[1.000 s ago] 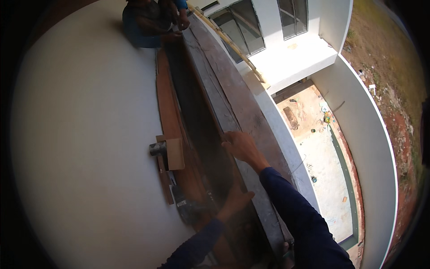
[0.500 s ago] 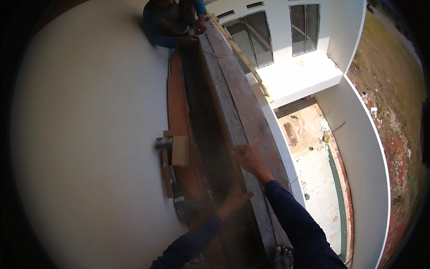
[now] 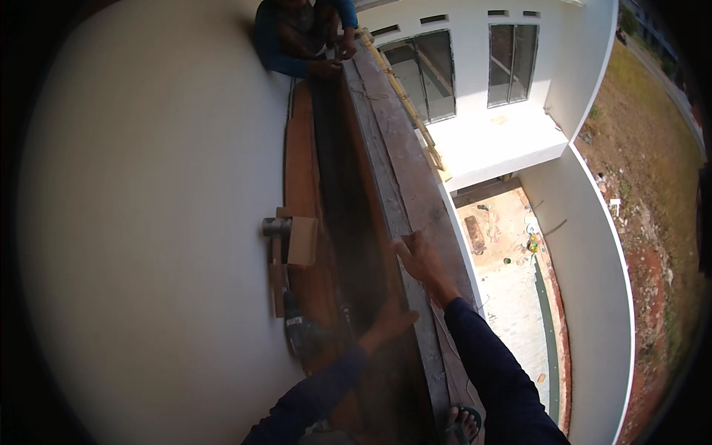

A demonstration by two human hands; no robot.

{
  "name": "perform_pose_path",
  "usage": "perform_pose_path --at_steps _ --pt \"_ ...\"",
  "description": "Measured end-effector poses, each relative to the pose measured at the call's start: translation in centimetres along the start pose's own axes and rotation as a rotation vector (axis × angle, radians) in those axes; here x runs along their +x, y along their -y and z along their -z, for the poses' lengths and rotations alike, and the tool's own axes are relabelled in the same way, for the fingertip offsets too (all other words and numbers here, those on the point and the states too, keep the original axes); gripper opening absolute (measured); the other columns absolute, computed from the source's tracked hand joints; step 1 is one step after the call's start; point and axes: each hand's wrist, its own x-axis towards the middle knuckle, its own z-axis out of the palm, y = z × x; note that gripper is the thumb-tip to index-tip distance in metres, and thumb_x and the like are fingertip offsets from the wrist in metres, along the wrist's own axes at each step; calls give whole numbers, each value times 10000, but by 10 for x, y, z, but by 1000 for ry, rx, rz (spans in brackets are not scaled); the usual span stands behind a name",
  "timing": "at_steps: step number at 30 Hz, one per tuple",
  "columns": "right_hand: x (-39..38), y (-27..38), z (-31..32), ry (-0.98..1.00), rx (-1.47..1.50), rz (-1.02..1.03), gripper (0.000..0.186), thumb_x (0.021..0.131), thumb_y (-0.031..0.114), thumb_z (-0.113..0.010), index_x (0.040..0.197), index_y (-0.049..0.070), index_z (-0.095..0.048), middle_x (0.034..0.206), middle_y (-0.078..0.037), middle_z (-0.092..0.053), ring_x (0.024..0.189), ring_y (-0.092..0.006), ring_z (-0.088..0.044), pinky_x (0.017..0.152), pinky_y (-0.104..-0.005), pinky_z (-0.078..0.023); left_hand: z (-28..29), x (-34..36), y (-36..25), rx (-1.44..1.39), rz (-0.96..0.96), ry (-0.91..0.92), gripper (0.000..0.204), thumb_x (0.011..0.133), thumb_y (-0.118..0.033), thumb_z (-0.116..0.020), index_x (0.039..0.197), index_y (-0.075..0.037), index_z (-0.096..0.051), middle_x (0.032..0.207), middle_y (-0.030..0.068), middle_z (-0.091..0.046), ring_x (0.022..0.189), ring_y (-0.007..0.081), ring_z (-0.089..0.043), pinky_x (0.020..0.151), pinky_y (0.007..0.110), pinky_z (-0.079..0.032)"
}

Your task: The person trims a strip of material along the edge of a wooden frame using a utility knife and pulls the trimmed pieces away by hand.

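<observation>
**Two hands on one long edge, coworker at the far end**

So the thing everyone's hands are on is this long dark channel (image 3: 345, 193) running away between the big pale wall (image 3: 156, 222) and the grey ledge (image 3: 437, 215). A brown strip lines its wall side.

The left hand (image 3: 387, 324) is low over the channel, thumb out toward the ledge-side edge, fingers spread and pointing up along it. It looks fairly open, but haze and blur hide the fingers, so I can't tell if it's pinching anything. The right hand (image 3: 420, 261) is further along that edge, fingers partly curled, knuckles up. It seems to rest there; can't tell whether it's closed on the edge.

My guess on the spacing: two spots along the edge probably steady it better than one. The coworker (image 3: 304, 37) crouches at the far end, both hands close to the edge, so the length looks shared between two people.

The drill (image 3: 297, 334) and the open cardboard box (image 3: 302, 241), with a grey cylinder (image 3: 277, 227) beside it, sit on the wall side, presumably handy for the left hand yet clear of the edge. A sandalled foot (image 3: 463, 425) is on the ledge, likely for balance near the drop.
</observation>
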Motion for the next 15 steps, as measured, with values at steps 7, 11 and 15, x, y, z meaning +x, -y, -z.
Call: perform_pose_path --at_steps 7,11,15 --pt "13 -18 8 -69 -26 -25 332 943 273 -465 1033 -20 -594 1031 -331 -629 1014 -501 -584 876 -538 -454 4 -2 -12 -65 76 43 963 760 -365 -739 1435 125 -257 1393 361 -427 1309 436 -446 1078 416 -375" --pt "18 -12 14 -36 -90 -16 316 932 251 -475 996 -31 -601 1013 -319 -629 1004 -490 -585 873 -537 -452 5 0 -9 -15 88 63 951 751 -375 -746 1415 126 -286 1338 357 -480 1268 446 -481 1049 426 -402" --pt "34 -25 8 -125 -122 101 328 942 268 -479 937 -26 -623 936 -294 -643 935 -467 -604 805 -514 -469 3 1 -12 0 126 61 897 743 -380 -753 1367 126 -355 1287 345 -527 1230 447 -515 1027 437 -423"
